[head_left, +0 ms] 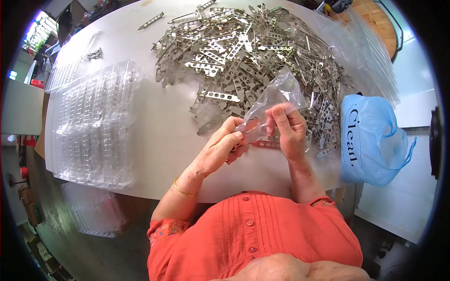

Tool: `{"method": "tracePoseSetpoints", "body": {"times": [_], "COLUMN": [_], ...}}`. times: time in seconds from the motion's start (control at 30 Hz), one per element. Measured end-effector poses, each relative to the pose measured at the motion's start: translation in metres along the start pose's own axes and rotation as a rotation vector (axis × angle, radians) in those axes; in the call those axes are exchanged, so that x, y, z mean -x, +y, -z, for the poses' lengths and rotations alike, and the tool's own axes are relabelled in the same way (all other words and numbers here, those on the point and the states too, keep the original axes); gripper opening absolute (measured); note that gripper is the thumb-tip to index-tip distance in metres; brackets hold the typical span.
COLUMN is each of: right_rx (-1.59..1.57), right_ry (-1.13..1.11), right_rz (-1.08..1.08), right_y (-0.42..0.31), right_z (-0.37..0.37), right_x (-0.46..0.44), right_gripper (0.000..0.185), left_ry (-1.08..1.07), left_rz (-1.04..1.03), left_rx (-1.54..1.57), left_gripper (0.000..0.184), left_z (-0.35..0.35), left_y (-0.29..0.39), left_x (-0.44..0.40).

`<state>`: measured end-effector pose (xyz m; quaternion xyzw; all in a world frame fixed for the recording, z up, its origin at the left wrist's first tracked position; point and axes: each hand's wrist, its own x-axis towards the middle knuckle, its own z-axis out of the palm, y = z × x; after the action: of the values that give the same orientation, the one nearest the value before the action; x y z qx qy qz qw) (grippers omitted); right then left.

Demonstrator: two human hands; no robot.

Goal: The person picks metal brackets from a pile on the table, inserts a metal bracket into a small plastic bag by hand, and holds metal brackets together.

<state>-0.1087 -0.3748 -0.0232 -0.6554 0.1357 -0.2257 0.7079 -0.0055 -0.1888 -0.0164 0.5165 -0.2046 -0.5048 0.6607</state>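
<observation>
A clear plastic bag (283,89) is stretched between my two hands above the near edge of a large heap of metal strips (236,51). My left hand (222,144) grips one end of the bag between thumb and curled fingers. On the other side, my right hand (289,130) has its thumb and fingers closed together at the bag's edge. The strips are flat, shiny and pierced with round holes. Below the bag, one reddish-looking strip (266,144) lies on the white table (159,154). Whatever my left fingers cover is hidden.
Stacked clear plastic trays (96,126) stand at the left, with more trays (93,210) lower down beside the table. A blue plastic bag (368,140) marked "Clean" sits at the right edge. Clear plastic sheets (361,51) lie at the back right.
</observation>
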Motion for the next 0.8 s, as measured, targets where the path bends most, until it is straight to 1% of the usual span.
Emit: {"method": "tracePoseSetpoints", "body": {"times": [0.03, 0.07, 0.13, 0.17, 0.23, 0.27, 0.33, 0.4, 0.47, 0.5, 0.57, 0.6, 0.67, 0.7, 0.77, 0.8], "right_rx": [-0.003, -0.005, 0.008, 0.016, 0.039, 0.059, 0.063, 0.065, 0.118, 0.118, 0.099, 0.101, 0.009, 0.009, -0.131, -0.131], "right_ry": [0.017, 0.035, 0.041, 0.042, 0.057, 0.069, 0.087, 0.102, 0.061, 0.062, -0.036, -0.032, -0.141, -0.141, -0.270, -0.270], "right_rz": [0.002, 0.004, 0.013, 0.026, 0.048, 0.070, 0.079, 0.086, 0.084, 0.085, 0.040, 0.041, 0.009, 0.009, -0.131, -0.132], "right_y": [0.000, 0.000, 0.000, 0.000, -0.001, -0.001, -0.001, -0.001, -0.002, -0.001, 0.001, 0.000, -0.004, -0.006, -0.010, -0.013], "right_z": [0.000, 0.000, -0.001, -0.002, -0.002, -0.003, -0.003, -0.004, -0.005, -0.004, -0.002, -0.002, -0.003, -0.002, 0.001, 0.003], "right_x": [0.000, 0.000, 0.000, 0.000, 0.001, 0.001, 0.001, 0.003, 0.004, 0.005, 0.006, 0.006, 0.003, 0.001, -0.002, -0.003], "right_gripper": [0.023, 0.023, 0.023, 0.022, 0.021, 0.020, 0.020, 0.019, 0.018, 0.018, 0.019, 0.019, 0.021, 0.021, 0.030, 0.030], "left_ry": [0.000, -0.004, -0.025, -0.028, 0.020, 0.016, -0.029, -0.020, -0.008, -0.004, -0.006, -0.009, -0.012, -0.012, -0.010, -0.007], "left_rz": [0.004, 0.006, -0.007, -0.006, 0.032, 0.031, 0.022, 0.009, -0.005, -0.025, -0.045, -0.059, -0.074, -0.085, -0.095, -0.101], "left_rx": [-0.013, -0.009, 0.002, 0.003, -0.003, -0.001, 0.025, 0.030, 0.033, 0.016, -0.002, 0.019, 0.040, 0.036, 0.032, 0.054], "left_gripper": [0.033, 0.033, 0.042, 0.042, 0.050, 0.050, 0.057, 0.057, 0.058, 0.058, 0.058, 0.056, 0.055, 0.054, 0.053, 0.053], "left_z": [0.000, 0.000, 0.000, -0.002, -0.006, -0.005, -0.002, -0.003, -0.003, -0.002, -0.001, 0.000, 0.001, 0.001, 0.002, 0.002], "left_y": [0.000, -0.001, -0.002, 0.000, 0.004, 0.003, 0.000, -0.001, -0.003, -0.004, -0.006, -0.007, -0.008, -0.007, -0.007, -0.007], "left_x": [0.000, 0.000, 0.000, 0.000, 0.000, 0.000, 0.000, -0.001, -0.001, -0.001, -0.001, -0.002, -0.002, -0.002, -0.001, -0.001]}}
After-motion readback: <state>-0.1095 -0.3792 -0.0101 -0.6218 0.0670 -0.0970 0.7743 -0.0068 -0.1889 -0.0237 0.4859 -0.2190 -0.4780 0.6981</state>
